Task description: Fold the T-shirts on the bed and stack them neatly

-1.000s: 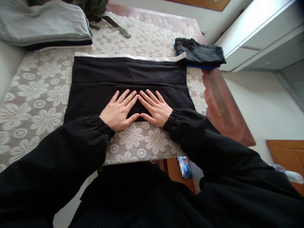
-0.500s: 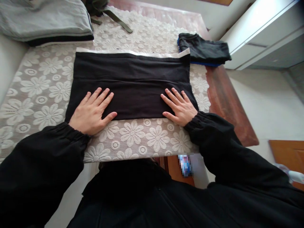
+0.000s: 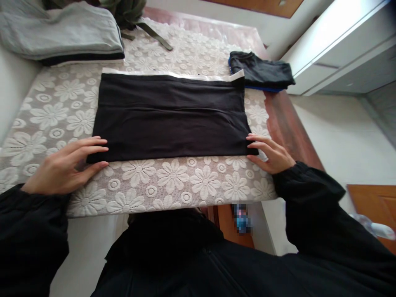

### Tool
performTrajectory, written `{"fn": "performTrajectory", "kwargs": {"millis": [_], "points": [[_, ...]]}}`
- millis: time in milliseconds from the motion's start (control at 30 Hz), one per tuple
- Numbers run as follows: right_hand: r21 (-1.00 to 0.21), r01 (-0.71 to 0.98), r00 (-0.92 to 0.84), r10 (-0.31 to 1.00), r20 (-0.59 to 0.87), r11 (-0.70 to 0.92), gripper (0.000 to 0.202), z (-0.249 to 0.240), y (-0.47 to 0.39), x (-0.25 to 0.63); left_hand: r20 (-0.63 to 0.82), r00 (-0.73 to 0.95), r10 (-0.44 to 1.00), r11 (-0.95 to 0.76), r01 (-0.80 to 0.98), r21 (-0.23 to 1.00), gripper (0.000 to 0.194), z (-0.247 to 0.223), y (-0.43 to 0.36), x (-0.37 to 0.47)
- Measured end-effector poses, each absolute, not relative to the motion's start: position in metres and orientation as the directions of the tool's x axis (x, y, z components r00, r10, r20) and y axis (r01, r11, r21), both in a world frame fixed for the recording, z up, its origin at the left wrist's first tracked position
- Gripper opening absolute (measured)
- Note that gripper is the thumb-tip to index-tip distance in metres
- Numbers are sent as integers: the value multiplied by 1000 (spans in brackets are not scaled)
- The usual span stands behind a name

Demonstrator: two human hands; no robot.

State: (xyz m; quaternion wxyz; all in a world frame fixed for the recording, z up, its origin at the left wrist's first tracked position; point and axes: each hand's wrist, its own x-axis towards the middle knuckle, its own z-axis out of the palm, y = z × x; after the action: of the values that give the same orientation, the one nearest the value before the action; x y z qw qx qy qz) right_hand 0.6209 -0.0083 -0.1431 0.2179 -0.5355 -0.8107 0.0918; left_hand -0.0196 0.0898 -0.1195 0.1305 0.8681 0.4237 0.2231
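A folded black garment (image 3: 173, 119) with a white strip along its far edge lies flat on the lace tablecloth (image 3: 173, 177), and shallow creases cross its middle. At its near left corner is my left hand (image 3: 69, 165), fingertips resting on the cloth and thumb apart from them by the front edge. My right hand (image 3: 270, 154) sits at the near right corner in the same way, fingers over the side edge and thumb low beside the corner. Neither hand's fingers are visibly closed on the fabric.
Folded grey clothing (image 3: 68, 33) over black and white layers lies at the back left, beside a dark green strapped item (image 3: 130, 14). A dark folded garment (image 3: 262, 70) with blue beneath is at the back right. Reddish wooden tabletop (image 3: 287, 119) shows along the right.
Both hands have moved outward from lying spread on the garment to its two near corners, their fingers now curved. The garment stays flat; the view has shifted slightly.
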Motion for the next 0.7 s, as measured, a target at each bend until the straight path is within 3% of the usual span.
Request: {"fn": "performTrajectory", "kwargs": {"millis": [100,333,533,700], "points": [[-353,846,-295,902,315,400,19,-143,-19,634,310,492,814,-580,725,371,23,-119,84,-36],[-352,886,-227,944,238,302,21,-144,-25,644,247,472,846,-531,783,323,33,-113,78,-50],[-183,830,-412,800,437,528,12,-144,-23,641,303,441,845,-526,788,320,19,-111,75,-41],[-173,805,-390,726,566,567,17,-137,-18,629,295,438,849,-516,808,286,19,-109,74,-34]]}}
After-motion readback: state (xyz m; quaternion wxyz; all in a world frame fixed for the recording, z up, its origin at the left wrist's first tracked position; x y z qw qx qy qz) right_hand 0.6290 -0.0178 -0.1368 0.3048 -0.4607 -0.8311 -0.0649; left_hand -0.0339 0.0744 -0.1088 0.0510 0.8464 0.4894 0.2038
